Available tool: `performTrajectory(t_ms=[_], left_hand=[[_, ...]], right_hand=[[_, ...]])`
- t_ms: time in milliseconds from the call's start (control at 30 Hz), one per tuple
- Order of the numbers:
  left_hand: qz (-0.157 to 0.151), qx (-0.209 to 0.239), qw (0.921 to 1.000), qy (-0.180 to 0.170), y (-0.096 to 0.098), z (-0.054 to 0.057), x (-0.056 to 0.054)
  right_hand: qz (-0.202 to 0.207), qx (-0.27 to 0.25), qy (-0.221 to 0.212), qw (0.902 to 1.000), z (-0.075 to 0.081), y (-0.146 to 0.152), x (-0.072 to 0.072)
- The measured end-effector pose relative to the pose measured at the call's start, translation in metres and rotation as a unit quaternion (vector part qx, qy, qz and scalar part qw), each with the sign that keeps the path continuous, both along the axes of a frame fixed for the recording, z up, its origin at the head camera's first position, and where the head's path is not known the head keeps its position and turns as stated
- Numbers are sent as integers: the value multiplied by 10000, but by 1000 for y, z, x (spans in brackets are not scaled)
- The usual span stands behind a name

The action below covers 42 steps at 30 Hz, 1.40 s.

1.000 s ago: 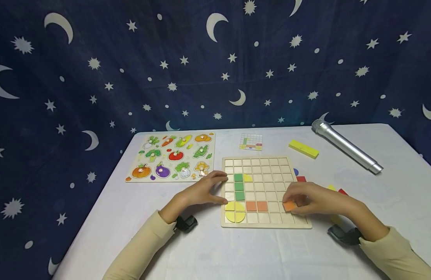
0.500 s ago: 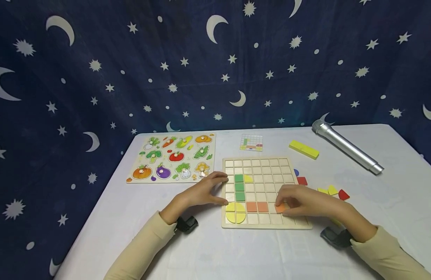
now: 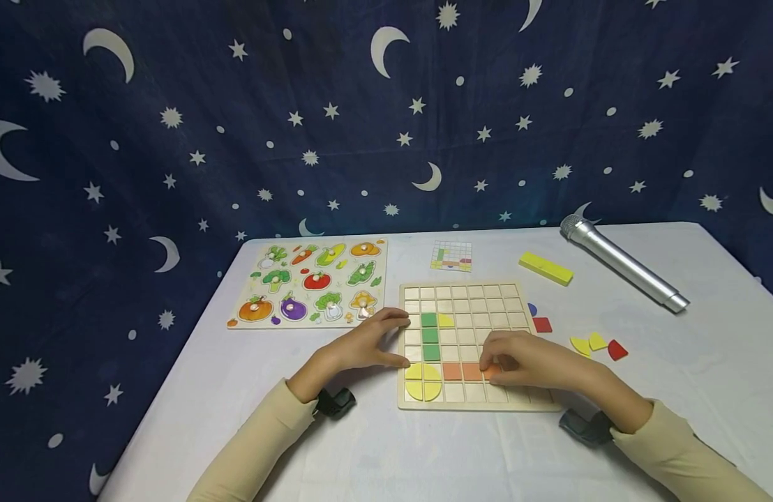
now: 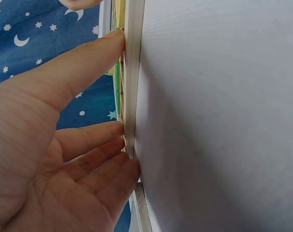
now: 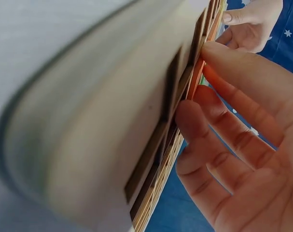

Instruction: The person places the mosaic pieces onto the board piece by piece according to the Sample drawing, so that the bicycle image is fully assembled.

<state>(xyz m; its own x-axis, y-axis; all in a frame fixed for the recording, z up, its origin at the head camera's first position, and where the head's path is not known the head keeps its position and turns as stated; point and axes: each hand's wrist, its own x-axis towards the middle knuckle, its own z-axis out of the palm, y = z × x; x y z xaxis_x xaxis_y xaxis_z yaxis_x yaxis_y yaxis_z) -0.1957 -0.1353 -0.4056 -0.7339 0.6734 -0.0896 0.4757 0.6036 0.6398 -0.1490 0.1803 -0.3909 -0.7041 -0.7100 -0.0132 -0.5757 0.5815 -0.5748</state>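
A wooden grid board (image 3: 468,408) lies on the table. My right hand (image 3: 538,359) pinches an orange tile (image 3: 490,371) between thumb and fingers, low over the board, right beside two orange square tiles (image 3: 462,371) in the same row. In the right wrist view the orange tile (image 5: 196,79) shows edge-on at the fingertips. My left hand (image 3: 364,343) touches the board's left edge with thumb and extended fingertips, as the left wrist view also shows. Three green squares (image 3: 430,335) form a column on the board, a yellow quarter-circle (image 3: 446,320) next to the top one. Yellow quarter-circles (image 3: 423,390) form a disc at lower left.
Right of the board lie a red square (image 3: 542,325), a blue piece (image 3: 533,309), yellow pieces (image 3: 596,341) and a red quarter-circle (image 3: 617,350). Behind are a pattern card (image 3: 451,256), a yellow block (image 3: 546,268) and a silver microphone (image 3: 625,263). A vegetable puzzle (image 3: 311,280) lies at left.
My right hand has moved left across the board with the orange tile, up to the other orange tiles. Loose pieces at right have come into view. The left hand stays at the board's edge.
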Motion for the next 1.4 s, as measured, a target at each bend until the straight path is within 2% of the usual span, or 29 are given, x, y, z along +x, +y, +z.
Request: performTrajectory(t_ms=[333,600,800,1000,1267,1400], left_hand=[[13,-10,10000,-56,0,1,0],[2,1,10000,-27,0,1,-1],[-14,11,10000,-15,0,1,-1],[12,20,10000,-66,-1,0,-1],[32,20,9999,-109,-1,1,0],[60,-9,9999,-116,0,1,0]], right_hand=[[-88,89,-13,9999,-2,3,-2],[-302,-126,-123,9994,5,17,-4],[-202,-284,171,9992,12,29,-5],[-218,-450,500,9975,11,42,-4],[-635,-230,479,9966,14,61,-4],[-703,-267,642,9951,14,70,-4]])
